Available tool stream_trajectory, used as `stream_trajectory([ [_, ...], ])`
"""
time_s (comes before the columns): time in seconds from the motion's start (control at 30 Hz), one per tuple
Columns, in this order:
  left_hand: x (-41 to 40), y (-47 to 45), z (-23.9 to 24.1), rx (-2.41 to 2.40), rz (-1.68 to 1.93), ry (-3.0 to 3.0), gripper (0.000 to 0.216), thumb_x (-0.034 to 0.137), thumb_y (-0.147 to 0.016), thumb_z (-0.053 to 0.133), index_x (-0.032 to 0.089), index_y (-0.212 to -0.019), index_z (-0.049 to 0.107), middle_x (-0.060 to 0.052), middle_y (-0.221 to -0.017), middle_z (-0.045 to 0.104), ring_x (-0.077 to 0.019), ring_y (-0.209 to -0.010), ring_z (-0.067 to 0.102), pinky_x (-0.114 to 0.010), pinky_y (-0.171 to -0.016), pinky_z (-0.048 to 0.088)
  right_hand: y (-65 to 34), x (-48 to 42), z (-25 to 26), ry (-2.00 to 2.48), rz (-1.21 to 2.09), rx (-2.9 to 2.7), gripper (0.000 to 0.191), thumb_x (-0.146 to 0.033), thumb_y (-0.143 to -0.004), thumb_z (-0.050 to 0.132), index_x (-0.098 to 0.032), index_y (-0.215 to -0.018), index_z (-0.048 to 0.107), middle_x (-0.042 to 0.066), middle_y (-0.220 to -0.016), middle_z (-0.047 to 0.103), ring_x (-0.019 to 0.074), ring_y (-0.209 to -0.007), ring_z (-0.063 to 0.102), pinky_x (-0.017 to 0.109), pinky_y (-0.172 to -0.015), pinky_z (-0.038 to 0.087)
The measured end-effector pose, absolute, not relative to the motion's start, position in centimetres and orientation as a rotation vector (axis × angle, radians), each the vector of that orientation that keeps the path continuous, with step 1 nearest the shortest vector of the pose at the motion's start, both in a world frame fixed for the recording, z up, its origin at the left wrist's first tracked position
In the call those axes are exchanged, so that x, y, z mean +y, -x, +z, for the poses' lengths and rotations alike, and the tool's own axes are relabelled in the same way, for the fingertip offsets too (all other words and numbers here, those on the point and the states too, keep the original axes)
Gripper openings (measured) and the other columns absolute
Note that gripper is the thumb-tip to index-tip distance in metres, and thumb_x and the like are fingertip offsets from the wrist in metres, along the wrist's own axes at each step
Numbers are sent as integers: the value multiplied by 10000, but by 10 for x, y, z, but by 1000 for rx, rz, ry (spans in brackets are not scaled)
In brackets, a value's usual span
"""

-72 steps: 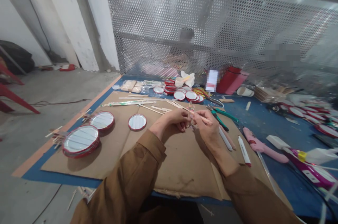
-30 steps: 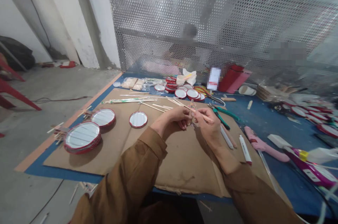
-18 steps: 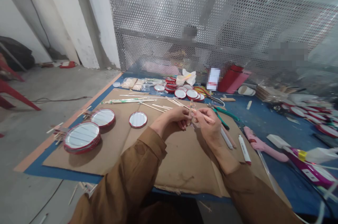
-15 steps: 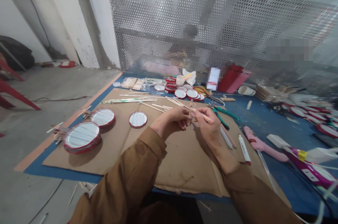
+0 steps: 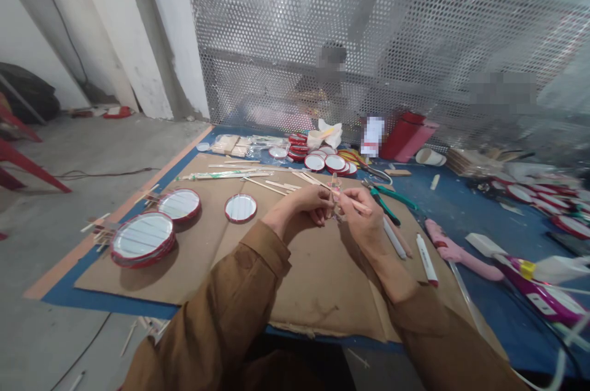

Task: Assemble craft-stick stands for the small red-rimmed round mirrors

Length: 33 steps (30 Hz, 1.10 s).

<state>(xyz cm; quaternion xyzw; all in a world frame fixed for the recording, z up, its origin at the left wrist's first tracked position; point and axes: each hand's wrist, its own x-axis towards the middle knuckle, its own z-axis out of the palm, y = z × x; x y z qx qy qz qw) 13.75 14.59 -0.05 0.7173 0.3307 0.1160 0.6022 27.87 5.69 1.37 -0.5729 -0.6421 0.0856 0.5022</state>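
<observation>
Both my hands meet over a brown cardboard sheet on the blue table. My left hand is closed, pinching a small upright wooden stick piece. My right hand is closed too, holding a thin wooden stick against that piece. Red-rimmed round mirrors lie to the left: a large one, a middle one and a small one.
Loose wooden sticks and a pile of small mirrors lie behind my hands. Green pliers, white markers, a pink glue gun and a purple one lie right. A perforated metal screen stands at the back.
Almost nothing has moved. My hands stay together on the stick piece, with only small shifts of the fingers and the camera.
</observation>
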Motion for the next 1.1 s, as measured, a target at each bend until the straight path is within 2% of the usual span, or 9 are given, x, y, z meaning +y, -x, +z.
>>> stream_trajectory([
  [0.53, 141, -136, 7, 776, 287, -1602, 169, 68, -947, 466, 130, -808, 540, 6, -597, 621, -100, -470, 636, -194, -512, 528, -279, 57, 11, 1396, 208, -1554, 277, -471, -890, 576, -209, -874, 664, 31, -742, 704, 191, -642, 641, 303, -652, 490],
  [0.73, 140, -134, 9, 774, 290, -1558, 170, 48, -936, 460, 129, -811, 542, 2, -626, 633, -99, -497, 652, -199, -536, 545, -283, 60, 10, 1502, 152, -1439, 241, -444, -837, 585, -216, -769, 625, 32, -685, 684, 204, -644, 636, 304, -619, 470],
  [1.1, 141, -136, 6, 790, 308, -1533, 107, 101, -952, 505, 127, -869, 567, -10, -618, 639, -113, -492, 650, -210, -533, 548, -280, 56, 12, 1385, 232, -1479, 279, -475, -892, 595, -205, -897, 666, 36, -773, 710, 193, -663, 653, 307, -654, 498],
])
